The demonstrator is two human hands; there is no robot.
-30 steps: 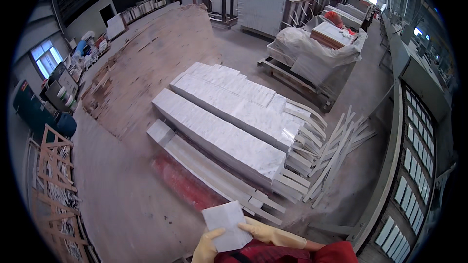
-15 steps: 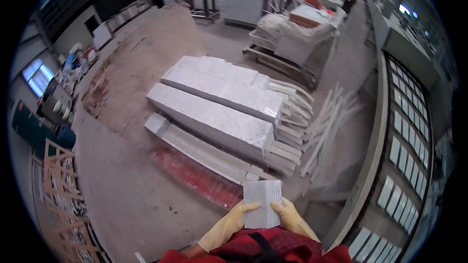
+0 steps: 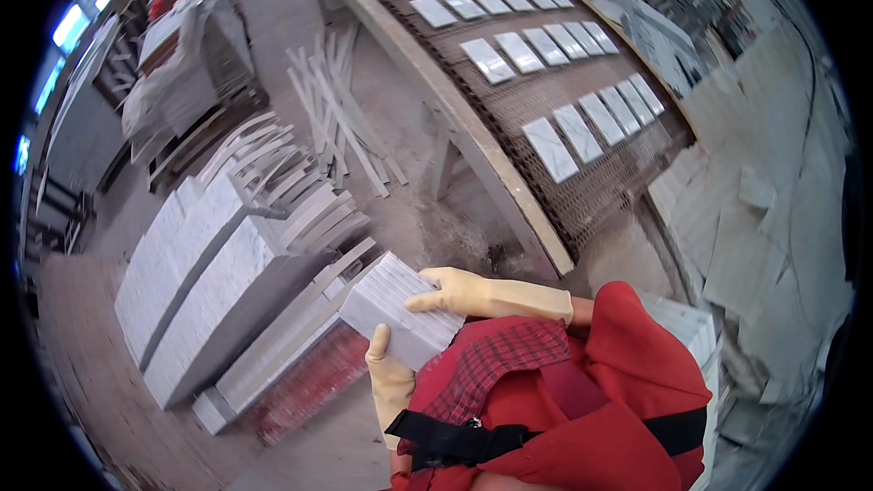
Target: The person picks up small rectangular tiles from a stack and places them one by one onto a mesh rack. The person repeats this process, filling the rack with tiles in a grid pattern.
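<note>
Close against my red clothing I carry a stack of white stone tiles (image 3: pixel 396 305), several thin slabs pressed face to face. My left hand (image 3: pixel 391 377), in a cream rubber glove, grips the near left side of the stack with its thumb up along the face. In a matching glove, my right hand (image 3: pixel 450 293) is closed over the opposite side, fingers lying across the tile edges. The undersides of both grips are hidden. Beyond my right hand stands a conveyor (image 3: pixel 496 173) with rows of glossy white tiles (image 3: pixel 582 132) on its brown mesh belt.
Long stacks of white stone tiles (image 3: pixel 214 309) stand to the left, above a red beam (image 3: pixel 314 377) on the floor. Loose pale strips (image 3: pixel 336 118) lie heaped between them and the conveyor. A wrapped load (image 3: pixel 186 82) stands farther back. Broken stone sheets (image 3: pixel 759 218) cover the right side.
My view has swung right, bringing the conveyor to the middle and the stacks to the left. The tile stack stays in both hands and is now tilted.
</note>
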